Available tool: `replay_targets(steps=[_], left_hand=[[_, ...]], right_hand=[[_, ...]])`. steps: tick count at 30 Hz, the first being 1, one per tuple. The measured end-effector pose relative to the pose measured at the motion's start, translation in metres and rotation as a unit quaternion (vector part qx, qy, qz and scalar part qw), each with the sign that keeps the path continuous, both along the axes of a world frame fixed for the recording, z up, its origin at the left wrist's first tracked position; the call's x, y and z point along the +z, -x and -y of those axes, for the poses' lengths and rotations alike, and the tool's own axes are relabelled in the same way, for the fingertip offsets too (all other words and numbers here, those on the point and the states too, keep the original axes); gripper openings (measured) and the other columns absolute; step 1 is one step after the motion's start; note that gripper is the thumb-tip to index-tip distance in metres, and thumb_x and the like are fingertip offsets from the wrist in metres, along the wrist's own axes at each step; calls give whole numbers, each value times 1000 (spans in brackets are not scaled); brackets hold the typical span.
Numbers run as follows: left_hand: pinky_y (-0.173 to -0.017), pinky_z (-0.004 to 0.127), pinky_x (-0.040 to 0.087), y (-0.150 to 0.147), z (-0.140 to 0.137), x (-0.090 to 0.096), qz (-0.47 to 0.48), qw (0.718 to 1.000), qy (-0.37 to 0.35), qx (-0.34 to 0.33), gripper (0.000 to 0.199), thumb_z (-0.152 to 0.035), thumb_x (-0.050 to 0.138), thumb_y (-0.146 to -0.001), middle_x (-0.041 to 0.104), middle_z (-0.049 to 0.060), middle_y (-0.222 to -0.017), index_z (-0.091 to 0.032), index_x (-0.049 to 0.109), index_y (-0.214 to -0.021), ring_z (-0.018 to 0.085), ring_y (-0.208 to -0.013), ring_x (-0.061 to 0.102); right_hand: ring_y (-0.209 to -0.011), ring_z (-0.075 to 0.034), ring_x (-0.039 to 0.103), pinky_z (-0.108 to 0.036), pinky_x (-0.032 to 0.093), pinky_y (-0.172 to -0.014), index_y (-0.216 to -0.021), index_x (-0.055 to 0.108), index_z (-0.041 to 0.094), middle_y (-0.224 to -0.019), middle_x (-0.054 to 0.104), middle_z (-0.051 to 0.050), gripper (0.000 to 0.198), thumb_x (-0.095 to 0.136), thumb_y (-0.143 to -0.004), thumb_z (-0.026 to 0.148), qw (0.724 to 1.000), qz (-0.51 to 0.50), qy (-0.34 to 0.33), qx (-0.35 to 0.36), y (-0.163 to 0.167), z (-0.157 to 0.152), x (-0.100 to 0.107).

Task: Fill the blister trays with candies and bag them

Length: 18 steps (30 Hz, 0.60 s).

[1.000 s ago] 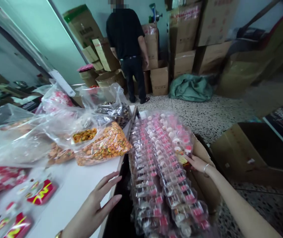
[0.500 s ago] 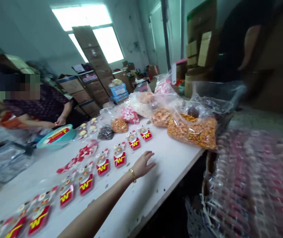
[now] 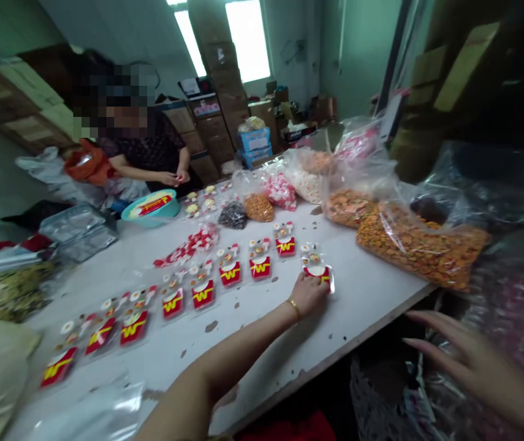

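Observation:
My left hand (image 3: 310,295) reaches across the white table (image 3: 372,300), its fingertips curled on the near edge of a red snack packet (image 3: 319,271) with a yellow W. That packet lies flat at the right end of a row of like red packets (image 3: 201,293). My right hand (image 3: 470,361) hovers off the table's right edge with fingers spread and nothing in it, over a blurred pile of clear pink-and-red packets (image 3: 514,294).
Big clear bags of orange crackers (image 3: 422,251) (image 3: 347,205) lie on the table's right side, with smaller bags (image 3: 258,207) behind. A co-worker (image 3: 144,153) sits at the far end by a turquoise bowl (image 3: 151,208). Clear plastic trays (image 3: 75,229) stand at the left.
The view swung left from the packet pile to the table. My left hand moved forward onto a red packet at the row's right end. My right hand came back into view, open.

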State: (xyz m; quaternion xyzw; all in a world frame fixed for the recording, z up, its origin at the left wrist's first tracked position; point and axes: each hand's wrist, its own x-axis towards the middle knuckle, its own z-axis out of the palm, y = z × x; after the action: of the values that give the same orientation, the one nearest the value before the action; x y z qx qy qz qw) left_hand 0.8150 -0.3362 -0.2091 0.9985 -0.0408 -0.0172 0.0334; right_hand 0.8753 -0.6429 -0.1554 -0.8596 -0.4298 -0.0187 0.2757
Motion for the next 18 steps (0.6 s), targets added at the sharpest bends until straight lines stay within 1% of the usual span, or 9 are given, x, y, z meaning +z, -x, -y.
replay_targets(steps=[2,4,6,8,10,11,14,16,18], left_hand=[[-94,38,35,62,-4,1,-8,998,5,-65,20,-28,39,-93,61,4,-98,-25,57,-102,17,-93,54],[-91,38,36,123,-14,7,-6,994,15,-107,20,-29,41,-93,60,5,-105,-25,59,-102,19,-98,53],[-93,37,37,178,-26,16,-5,994,29,-102,18,-29,46,-91,56,7,-119,-25,61,-99,21,-106,50],[-98,37,36,224,-34,25,-15,995,40,-85,16,-27,47,-90,50,6,-131,-24,62,-95,21,-115,48],[-104,38,33,261,-38,31,-34,995,59,-74,15,-24,48,-89,46,5,-138,-24,62,-95,20,-125,42],[-107,40,31,277,-38,33,-42,994,72,-70,15,-23,49,-87,46,4,-139,-24,61,-96,20,-129,39],[-111,44,27,319,-38,36,-32,991,128,-26,28,-23,56,-81,42,6,-143,-24,58,-109,22,-134,33],[-108,40,31,349,-43,38,10,984,169,53,36,-27,56,-82,45,9,-140,-22,53,-118,21,-129,40],[-100,35,38,382,-56,40,65,962,194,183,33,-33,52,-86,55,11,-126,-20,54,-116,20,-116,50]], right_hand=[[-123,-26,49,-40,44,-100,-132,49,23,-134,52,-10,50,55,-85,40,993,12,51,110,22,-44,-2],[-136,-28,30,-44,35,-107,-142,35,21,-148,35,-10,72,64,-77,32,973,53,97,203,47,-97,-12],[-141,-32,15,-52,23,-111,-146,26,21,-153,22,-11,93,72,-66,32,942,95,120,298,74,-145,-27],[-141,-34,8,-57,13,-111,-147,23,21,-154,17,-13,105,76,-59,39,906,120,125,387,102,-179,-42],[-141,-36,10,-58,11,-109,-146,26,19,-153,21,-17,106,76,-57,47,877,127,116,448,125,-200,-56],[-140,-36,15,-58,12,-109,-146,28,19,-150,27,-18,104,75,-58,51,868,125,111,467,135,-208,-61],[-129,-36,36,-57,17,-107,-145,31,18,-135,47,-19,102,72,-60,58,851,116,103,501,161,-229,-69],[-120,-34,45,-54,21,-107,-145,30,18,-128,52,-19,104,71,-60,61,847,113,107,509,178,-241,-70],[-117,-34,46,-52,25,-105,-145,31,17,-127,52,-19,103,68,-62,64,847,113,110,508,197,-253,-68]])
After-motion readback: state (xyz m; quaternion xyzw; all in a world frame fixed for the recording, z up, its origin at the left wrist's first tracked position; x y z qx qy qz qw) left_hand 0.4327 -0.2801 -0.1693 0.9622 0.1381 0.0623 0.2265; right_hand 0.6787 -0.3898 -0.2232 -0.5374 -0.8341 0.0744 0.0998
